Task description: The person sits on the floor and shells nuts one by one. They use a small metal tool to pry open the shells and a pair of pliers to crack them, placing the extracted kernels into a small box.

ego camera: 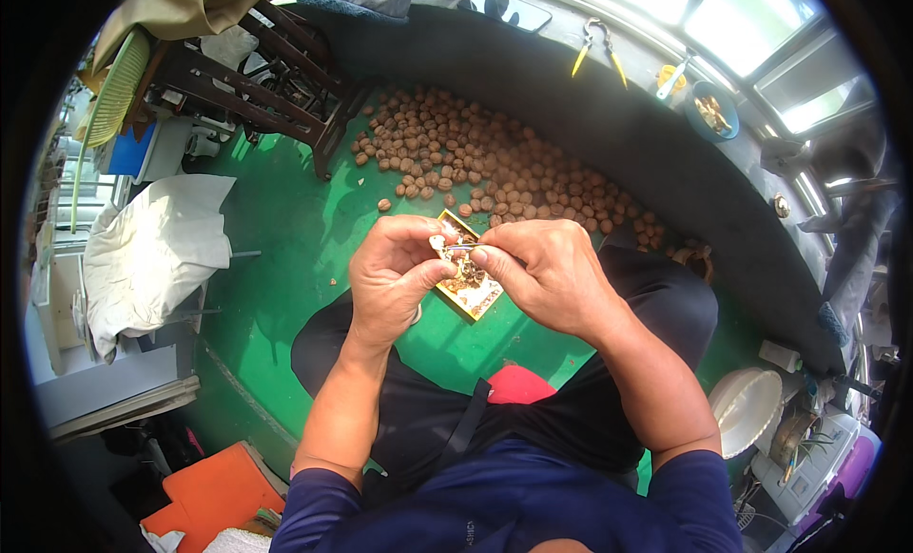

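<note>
My left hand (392, 278) holds a pale piece of walnut (438, 245) between thumb and fingers. Close beside it on the right, my right hand (553, 271) pinches a thin, shiny pointed tool (463, 247), whose tip reaches to the walnut piece; the rest of the tool is hidden in the fingers. Beneath both hands a shallow yellow box (476, 316) rests on the green floor, with walnut shell fragments and pale bits in it. The hands cover parts of the box.
Many whole walnuts (435, 139) lie on the floor along the dark curved wall. Pliers with yellow handles (599, 50) and a blue bowl (729, 111) of walnut pieces are on the ledge. A dark wooden frame (285, 114) stands at upper left, a white basin (745, 410) at right.
</note>
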Tool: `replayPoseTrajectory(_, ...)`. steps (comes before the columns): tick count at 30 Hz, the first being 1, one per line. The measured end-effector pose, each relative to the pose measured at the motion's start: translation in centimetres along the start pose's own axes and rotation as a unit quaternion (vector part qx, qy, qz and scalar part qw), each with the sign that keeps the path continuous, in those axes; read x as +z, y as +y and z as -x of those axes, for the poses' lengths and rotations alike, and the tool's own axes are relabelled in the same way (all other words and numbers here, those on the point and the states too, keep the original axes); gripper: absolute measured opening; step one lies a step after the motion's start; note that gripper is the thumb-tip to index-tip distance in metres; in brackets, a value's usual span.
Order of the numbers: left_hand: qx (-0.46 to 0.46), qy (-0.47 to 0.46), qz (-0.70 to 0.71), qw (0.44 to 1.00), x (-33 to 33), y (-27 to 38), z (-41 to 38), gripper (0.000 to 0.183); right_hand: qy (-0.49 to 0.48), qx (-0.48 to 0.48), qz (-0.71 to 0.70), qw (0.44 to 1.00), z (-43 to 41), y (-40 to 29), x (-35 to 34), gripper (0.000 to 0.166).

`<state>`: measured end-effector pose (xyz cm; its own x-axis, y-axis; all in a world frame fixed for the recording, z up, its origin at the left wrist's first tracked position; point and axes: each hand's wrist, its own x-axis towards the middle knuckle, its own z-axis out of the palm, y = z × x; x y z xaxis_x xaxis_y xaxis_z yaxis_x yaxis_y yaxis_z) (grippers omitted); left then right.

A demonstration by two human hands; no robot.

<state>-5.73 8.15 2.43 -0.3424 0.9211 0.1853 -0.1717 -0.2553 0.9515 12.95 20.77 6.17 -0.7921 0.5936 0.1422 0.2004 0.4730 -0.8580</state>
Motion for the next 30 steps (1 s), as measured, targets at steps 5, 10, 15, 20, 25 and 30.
replayPoseTrajectory(5,-0.022,0.001,0.011,1.0,-0.11,0.16,0.03,0.04,-0.003,0.008,0.0,1.0,-0.05,-0.3,-0.25,0.024)
replayPoseTrajectory(10,-0.026,0.012,0.009,1.0,-0.05,0.26,0.13,0.04,0.01,-0.008,0.031,0.999,-0.01,-0.33,-0.11,0.023)
replayPoseTrajectory(15,-0.02,0.022,-0.018,0.999,0.27,0.4,0.14,0.039,0.033,-0.028,0.057,0.997,0.14,-0.1,0.23,0.019)
replayPoseTrajectory(20,-0.024,0.025,-0.008,0.999,0.18,0.21,-0.01,0.039,0.06,-0.033,0.06,0.996,0.07,-0.05,0.18,0.018)
replayPoseTrajectory(25,-0.017,0.019,0.005,1.0,-0.23,0.04,-0.03,0.039,0.067,-0.029,0.03,0.997,0.01,-0.09,0.02,0.02)
replayPoseTrajectory(30,-0.011,0.026,0.002,1.0,-0.02,0.32,-0.17,0.04,0.05,-0.031,0.044,0.997,0.01,-0.01,-0.12,0.023)
